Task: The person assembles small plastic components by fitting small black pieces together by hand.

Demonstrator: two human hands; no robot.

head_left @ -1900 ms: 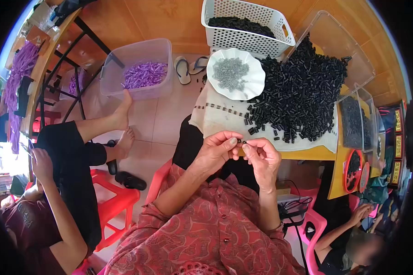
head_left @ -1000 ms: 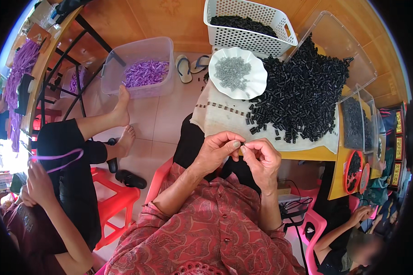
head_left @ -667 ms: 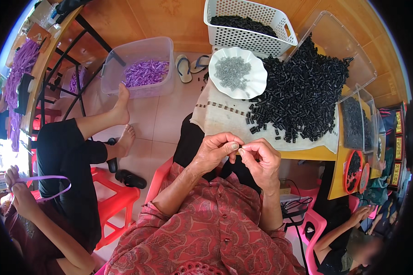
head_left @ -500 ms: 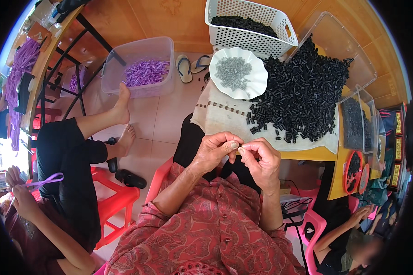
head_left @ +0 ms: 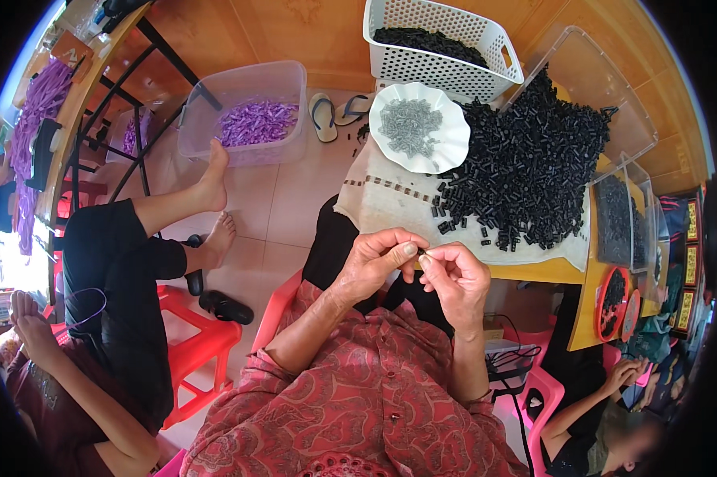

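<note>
Left hand and right hand, fingers nearly closed, together pinch a tiny dark piece

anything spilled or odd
A few small black bits lie on the pinkish tiled floor beside the pale dark-strapped flip-flops, apart from the heap of black cylindrical pieces on the whitish cloth; they look dropped.

Shiny black plastic pieces, matt pale cloth.

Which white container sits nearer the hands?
The scalloped dish holding small grey pieces; the perforated basket, with black pieces, stands farther away.
</note>
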